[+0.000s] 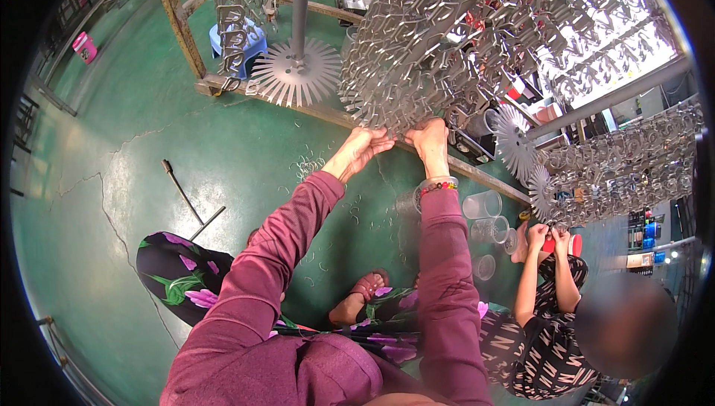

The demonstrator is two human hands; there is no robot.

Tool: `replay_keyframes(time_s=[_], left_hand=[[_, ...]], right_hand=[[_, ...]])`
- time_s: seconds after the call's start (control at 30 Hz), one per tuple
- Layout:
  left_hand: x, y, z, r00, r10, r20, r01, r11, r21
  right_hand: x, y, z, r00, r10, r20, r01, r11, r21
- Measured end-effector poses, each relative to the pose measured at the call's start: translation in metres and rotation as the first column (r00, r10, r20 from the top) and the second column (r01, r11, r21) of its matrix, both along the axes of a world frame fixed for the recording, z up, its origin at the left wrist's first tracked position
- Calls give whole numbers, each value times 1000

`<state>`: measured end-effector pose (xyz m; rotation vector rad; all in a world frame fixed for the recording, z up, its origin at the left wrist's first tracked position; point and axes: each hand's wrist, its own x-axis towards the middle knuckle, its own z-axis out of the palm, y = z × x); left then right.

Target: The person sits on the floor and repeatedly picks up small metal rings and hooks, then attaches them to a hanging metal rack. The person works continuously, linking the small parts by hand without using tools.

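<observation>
A large rack of hanging bent metal pieces [439,34] fills the upper middle, in dense rows. Both my hands are raised to its lower edge, a short gap between them. My left hand [363,149] has its thumb and fingertips pressed together at the lowest pieces. Beside it, my right hand [430,142] is bent with its fingers closed at the same edge. What either hand pinches is too small to make out. Just left of the rack, a slotted metal disc [296,71] is fixed on a grey post.
A wooden beam [477,173] crosses behind my hands. Curved metal bits [309,166] lie scattered on the green floor. Clear plastic cups [482,205] stand right of my right forearm. Another person [544,317] works at a neighbouring rack [625,168]. A blue stool [238,45] stands far left.
</observation>
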<state>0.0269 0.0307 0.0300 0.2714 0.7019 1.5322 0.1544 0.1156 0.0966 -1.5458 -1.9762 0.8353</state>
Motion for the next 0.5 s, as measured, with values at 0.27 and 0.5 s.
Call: replay_keyframes(time_s=[0.27,0.5], left_hand=[[-1,-5,-2,1000,-14,-2,14,1000,20],[-12,-7,-8,997,-67,-25,68,997,37]], right_hand=[[-3,-19,11,992,30,-122,-31,1000,-4],[2,-42,5,985,70,-156,-46,988,150]])
